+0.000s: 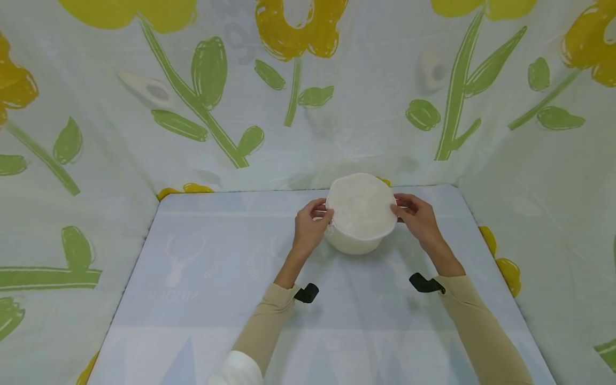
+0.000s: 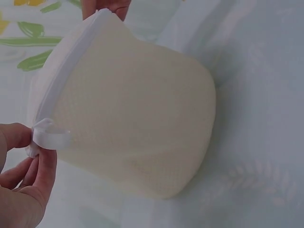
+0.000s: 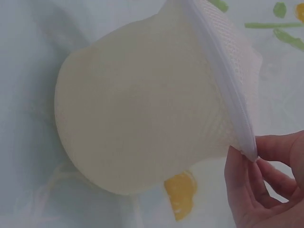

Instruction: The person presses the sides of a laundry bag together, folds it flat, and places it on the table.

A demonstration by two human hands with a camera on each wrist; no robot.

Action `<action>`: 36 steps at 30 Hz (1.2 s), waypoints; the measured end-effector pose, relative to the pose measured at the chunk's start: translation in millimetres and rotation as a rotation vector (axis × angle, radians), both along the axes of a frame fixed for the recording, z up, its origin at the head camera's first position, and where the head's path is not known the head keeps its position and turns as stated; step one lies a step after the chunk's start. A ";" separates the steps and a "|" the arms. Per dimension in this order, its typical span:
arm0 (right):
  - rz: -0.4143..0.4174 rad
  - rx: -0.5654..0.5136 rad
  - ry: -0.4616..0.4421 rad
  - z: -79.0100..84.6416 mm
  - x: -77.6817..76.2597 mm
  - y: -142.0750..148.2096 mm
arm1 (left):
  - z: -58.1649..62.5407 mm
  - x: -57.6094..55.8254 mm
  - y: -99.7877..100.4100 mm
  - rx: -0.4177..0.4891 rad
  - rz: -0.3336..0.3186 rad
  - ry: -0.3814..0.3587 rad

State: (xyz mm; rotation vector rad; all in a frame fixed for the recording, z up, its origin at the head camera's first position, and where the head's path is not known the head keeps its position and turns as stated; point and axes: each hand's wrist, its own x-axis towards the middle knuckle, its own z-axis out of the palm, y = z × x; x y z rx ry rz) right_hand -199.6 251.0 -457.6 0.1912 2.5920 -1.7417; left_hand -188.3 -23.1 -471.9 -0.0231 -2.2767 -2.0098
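Note:
A cream mesh laundry bag (image 1: pixel 363 206), rounded and puffed out, is held between my two hands near the table's far side. Around its upper edge runs a white zipper band (image 3: pixel 223 71), and a small white loop (image 2: pixel 52 137) sticks out beside my left fingers. My left hand (image 1: pixel 310 224) pinches the bag's left edge between thumb and fingers. At the opposite edge, my right hand (image 1: pixel 420 219) pinches the band the same way. Whether the underside touches the table, I cannot tell. What, if anything, lies inside is hidden.
Beneath the bag is a pale blue table (image 1: pixel 216 305) with faint printed patterns. A whitish curtain (image 1: pixel 366 117) with yellow flowers and green leaves hangs behind the table and along both sides. Black straps (image 1: pixel 308 293) sit at both wrists.

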 end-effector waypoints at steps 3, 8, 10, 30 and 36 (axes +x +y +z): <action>-0.007 -0.016 -0.028 1.2 2.2 -2.3 | 0.8 3.0 -2.9 0.007 0.000 0.003; -0.014 -0.037 -0.079 3.0 5.9 -6.9 | 1.5 8.9 -8.1 0.023 0.006 0.006; -0.009 -0.039 -0.090 3.7 7.8 -8.5 | 2.0 11.3 -10.1 0.033 0.008 0.003; 0.066 -0.110 -0.137 7.2 28.3 -22.5 | 5.5 39.1 -34.6 0.071 0.028 -0.010; 0.093 -0.107 -0.157 9.2 36.0 -29.2 | 7.9 50.8 -42.9 0.078 0.016 -0.022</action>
